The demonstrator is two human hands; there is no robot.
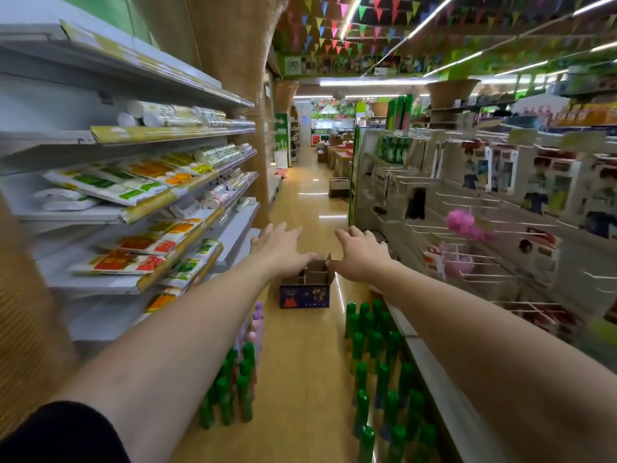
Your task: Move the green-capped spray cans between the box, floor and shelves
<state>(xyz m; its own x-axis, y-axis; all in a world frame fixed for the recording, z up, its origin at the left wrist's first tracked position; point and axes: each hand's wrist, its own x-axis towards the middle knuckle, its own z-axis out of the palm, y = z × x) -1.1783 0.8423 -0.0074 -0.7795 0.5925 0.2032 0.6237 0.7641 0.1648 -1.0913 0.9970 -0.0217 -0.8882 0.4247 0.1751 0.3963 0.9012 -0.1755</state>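
Shop aisle with a shiny tan floor (310,379), shelves running down both sides and strings of coloured pennants (334,25) under the ceiling. Both bare arms are stretched out forward over an open cardboard box (305,290) that sits on the floor in the middle of the aisle, dark blue printed front facing the camera, cardboard dividers visible inside.

Left hand (280,247) is above the box's left top edge, fingers straight and spread, holding nothing. Right hand (362,253) is at the right top edge, fingers loosely extended, also holding nothing; its thumb side looks right up against a box flap, but I can't tell if it's actually touching.

Closer to the camera, a cluster of green-capped bottles (230,396) stands on the floor on the left, with a few purple and pink ones behind them, and another bunch of green bottles (377,355) stands along the base of the right shelf. Left shelves (133,285) carry flat packets with green, orange and red labels plus white rolls higher up. Right side has wire hooks (434,228) with hanging boxed goods and something fluffy and pink (462,223).
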